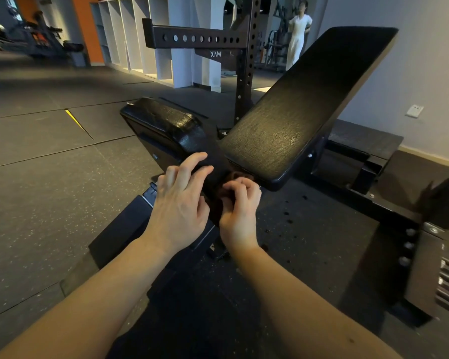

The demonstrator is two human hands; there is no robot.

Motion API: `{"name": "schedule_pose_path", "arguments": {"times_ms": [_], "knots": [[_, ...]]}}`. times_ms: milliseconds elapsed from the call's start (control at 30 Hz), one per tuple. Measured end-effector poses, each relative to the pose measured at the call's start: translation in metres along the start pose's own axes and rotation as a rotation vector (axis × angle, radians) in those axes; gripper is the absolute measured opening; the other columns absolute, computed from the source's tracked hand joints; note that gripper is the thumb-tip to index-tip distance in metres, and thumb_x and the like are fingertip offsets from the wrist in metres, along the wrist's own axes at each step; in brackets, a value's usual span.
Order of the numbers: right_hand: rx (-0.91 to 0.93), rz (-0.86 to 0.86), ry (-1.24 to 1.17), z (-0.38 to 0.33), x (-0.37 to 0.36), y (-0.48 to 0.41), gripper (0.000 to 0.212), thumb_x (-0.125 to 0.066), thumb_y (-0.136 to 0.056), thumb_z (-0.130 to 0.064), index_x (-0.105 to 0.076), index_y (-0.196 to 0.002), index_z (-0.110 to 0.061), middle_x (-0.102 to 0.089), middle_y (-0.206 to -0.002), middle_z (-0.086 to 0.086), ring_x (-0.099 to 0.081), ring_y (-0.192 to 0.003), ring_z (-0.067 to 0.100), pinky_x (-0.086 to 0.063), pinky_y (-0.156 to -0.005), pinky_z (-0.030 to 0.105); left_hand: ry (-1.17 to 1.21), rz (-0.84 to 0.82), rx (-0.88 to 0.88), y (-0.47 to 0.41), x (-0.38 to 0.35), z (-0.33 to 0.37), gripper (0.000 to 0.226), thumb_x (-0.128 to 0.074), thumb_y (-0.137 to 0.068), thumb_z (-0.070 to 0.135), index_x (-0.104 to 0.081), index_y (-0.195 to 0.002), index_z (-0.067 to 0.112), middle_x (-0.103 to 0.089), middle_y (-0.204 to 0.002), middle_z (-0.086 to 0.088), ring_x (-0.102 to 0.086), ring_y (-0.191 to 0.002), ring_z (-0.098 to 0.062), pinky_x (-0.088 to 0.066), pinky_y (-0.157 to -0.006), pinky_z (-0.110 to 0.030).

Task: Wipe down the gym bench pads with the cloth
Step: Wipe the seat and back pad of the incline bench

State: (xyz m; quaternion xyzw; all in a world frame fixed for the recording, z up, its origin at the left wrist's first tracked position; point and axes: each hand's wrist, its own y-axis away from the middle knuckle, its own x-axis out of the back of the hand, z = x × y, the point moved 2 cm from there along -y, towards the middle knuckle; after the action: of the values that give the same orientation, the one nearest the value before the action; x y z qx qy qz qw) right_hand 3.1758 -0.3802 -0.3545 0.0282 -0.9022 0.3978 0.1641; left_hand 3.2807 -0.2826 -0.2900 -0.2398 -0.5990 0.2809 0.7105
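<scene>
1. The left hand [182, 200] lies on the near end of the seat pad [166, 123] with its fingers nearly straight and a little spread; it holds nothing. The right hand [240, 211] has its fingers curled tightly around the cloth [237, 175], a dark brownish bundle of which only a little shows.
2. The cloth is in the gap where the near end of the seat pad meets the lower edge of the back pad [309, 99], just beside the left fingertips.
3. The cloth looks soft and light and crumples easily. I think it is best kept bunched in the palm, so that no loose corner catches in the bench frame. The pads look firm. The seat pad is glossy and probably a little slippery, and the back pad has a rougher grain.
4. On the left is a speckled rubber floor [49, 177] with white shelves [130, 35] behind it. In the middle stands a rack post [244, 73] with holes. On the right is a pale wall with a socket [414, 110].
</scene>
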Motion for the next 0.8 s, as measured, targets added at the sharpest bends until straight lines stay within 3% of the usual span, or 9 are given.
{"name": "schedule_pose_path", "arguments": {"times_ms": [133, 233, 333, 433, 533, 633, 800], "knots": [[-0.252, 0.011, 0.049, 0.032, 0.005, 0.023, 0.03, -0.059, -0.093, 0.008, -0.056, -0.114, -0.013, -0.04, -0.127, 0.001, -0.046, -0.117, 0.018, -0.047, -0.103, 0.035, -0.003, -0.028, -0.015, 0.002, -0.001, 0.0, 0.054, -0.064, -0.083, 0.011, -0.055, -0.136, 0.014, -0.032, -0.158, -0.001, -0.041, -0.121, -0.024, -0.038, -0.097, -0.045], [-0.567, 0.065, -0.145, 0.022, 0.006, 0.022, 0.025, -0.054, -0.1, 0.001, -0.055, -0.106, -0.023, -0.041, -0.122, -0.002, -0.052, -0.108, 0.009, -0.047, -0.103, 0.03, -0.006, -0.069, -0.026, 0.002, -0.002, 0.001, 0.054, -0.064, -0.084, 0.012, -0.055, -0.137, 0.017, -0.031, -0.16, 0.002, -0.04, -0.122, -0.022, -0.04, -0.1, -0.049], [-0.441, 0.079, -0.25, -0.011, 0.008, 0.001, 0.023, -0.059, -0.099, -0.006, -0.058, -0.106, -0.028, -0.046, -0.118, -0.006, -0.053, -0.114, 0.013, -0.042, -0.094, 0.013, 0.0, -0.086, -0.031, 0.003, -0.002, -0.002, 0.055, -0.063, -0.084, 0.011, -0.053, -0.138, 0.018, -0.032, -0.159, 0.005, -0.041, -0.123, -0.021, -0.042, -0.103, -0.052], [-0.176, 0.028, -0.244, -0.036, 0.005, -0.015, 0.018, -0.062, -0.098, -0.009, -0.062, -0.11, -0.022, -0.05, -0.116, -0.007, -0.051, -0.114, 0.014, -0.045, -0.094, 0.019, 0.039, -0.059, -0.002, 0.004, -0.003, -0.002, 0.057, -0.063, -0.084, 0.006, -0.051, -0.139, 0.016, -0.035, -0.156, 0.005, -0.042, -0.124, -0.02, -0.041, -0.105, -0.048], [-0.065, 0.02, -0.122, -0.021, 0.001, -0.01, 0.021, -0.062, -0.095, -0.003, -0.061, -0.111, -0.016, -0.047, -0.123, -0.004, -0.045, -0.119, 0.018, -0.042, -0.098, 0.021, 0.053, -0.029, 0.002, 0.004, -0.005, 0.002, 0.057, -0.065, -0.084, 0.004, -0.051, -0.138, 0.014, -0.038, -0.153, 0.003, -0.043, -0.126, -0.022, -0.039, -0.105, -0.046], [-0.116, -0.003, 0.005, 0.016, -0.002, 0.011, 0.03, -0.062, -0.093, 0.005, -0.058, -0.116, -0.014, -0.039, -0.129, -0.004, -0.039, -0.124, 0.017, -0.036, -0.101, 0.02, 0.035, -0.044, -0.009, 0.004, -0.008, 0.005, 0.055, -0.066, -0.083, 0.005, -0.053, -0.136, 0.013, -0.038, -0.153, 0.001, -0.043, -0.126, -0.023, -0.04, -0.103, -0.048], [-0.437, 0.03, -0.013, 0.05, -0.001, 0.031, 0.028, -0.056, -0.096, 0.005, -0.056, -0.116, -0.016, -0.037, -0.125, -0.009, -0.042, -0.121, 0.018, -0.045, -0.102, 0.037, 0.016, -0.133, -0.017, 0.008, -0.013, 0.008, 0.052, -0.065, -0.083, 0.01, -0.056, -0.133, 0.017, -0.037, -0.155, 0.004, -0.044, -0.124, -0.022, -0.041, -0.103, -0.051]]}}
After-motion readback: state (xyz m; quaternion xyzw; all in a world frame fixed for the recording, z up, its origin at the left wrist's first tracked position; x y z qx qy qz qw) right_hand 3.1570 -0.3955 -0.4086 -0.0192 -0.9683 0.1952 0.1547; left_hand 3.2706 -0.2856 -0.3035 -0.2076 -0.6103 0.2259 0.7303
